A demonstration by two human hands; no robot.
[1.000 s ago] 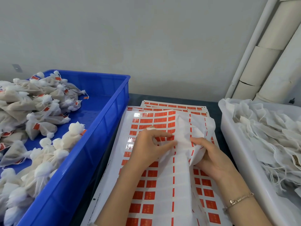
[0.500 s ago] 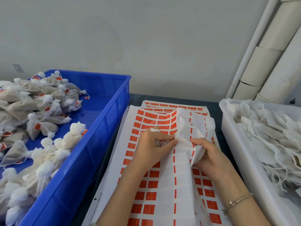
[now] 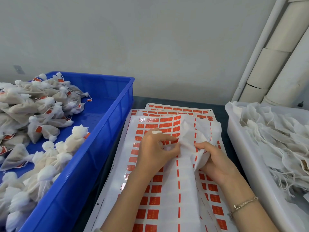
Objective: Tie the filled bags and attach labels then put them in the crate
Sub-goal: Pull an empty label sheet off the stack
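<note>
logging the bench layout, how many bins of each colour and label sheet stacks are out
blue crate: 1
white bin: 1
label sheet stack: 1
total: 3

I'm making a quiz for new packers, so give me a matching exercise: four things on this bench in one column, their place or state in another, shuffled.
1 blue crate
2 white tub
3 label sheets
4 right hand

A flat in the middle
B on the left, full of tied bags
C grips a crumpled sheet
D on the right, full of loose bags

Pairs: 1-B, 2-D, 3-A, 4-C.
</note>
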